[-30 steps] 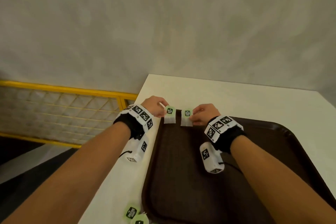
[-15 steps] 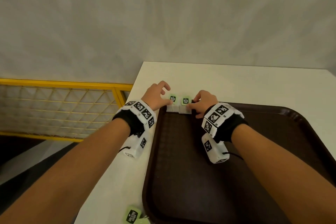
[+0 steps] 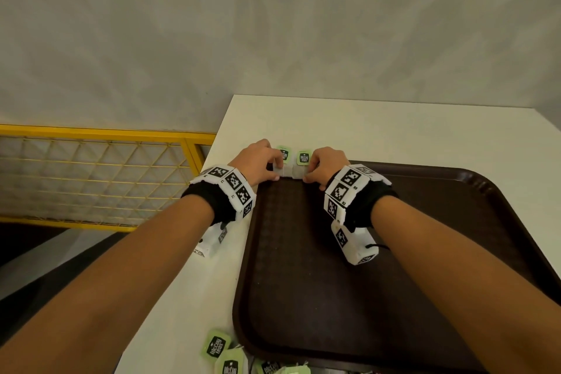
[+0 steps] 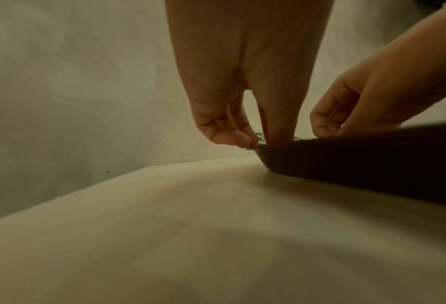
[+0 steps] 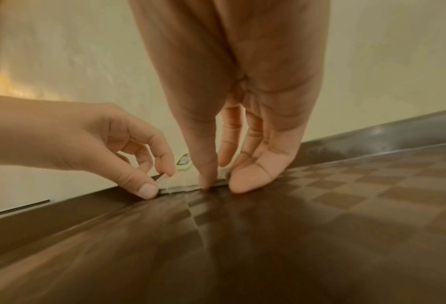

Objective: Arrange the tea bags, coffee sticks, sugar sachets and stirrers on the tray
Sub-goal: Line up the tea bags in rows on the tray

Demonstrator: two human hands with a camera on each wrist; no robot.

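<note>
While both hands pinch one tea bag each, left hand (image 3: pixel 258 162) and right hand (image 3: pixel 326 165) set two bags (image 3: pixel 291 171) side by side at the tray (image 3: pixel 425 252) far-left corner. Light, limp paper; hold by the edges, tags flop.

The far-left corner of the tray (image 3: pixel 501 209) is crowded: the left hand (image 3: pixel 255 161) and right hand (image 3: pixel 326 165) meet there, each pinching one of two tea bags (image 3: pixel 299 165) that lie side by side against the tray's far rim. The tray's raised rim rings its whole floor. More tea bags (image 3: pixel 217 346) lie on the tabletop (image 3: pixel 394 130) just beside the tray's near-left corner. A wall (image 3: pixel 273 24) closes the tabletop's far edge, and a yellow railing (image 3: pixel 100 133) stands beyond its left edge.
</note>
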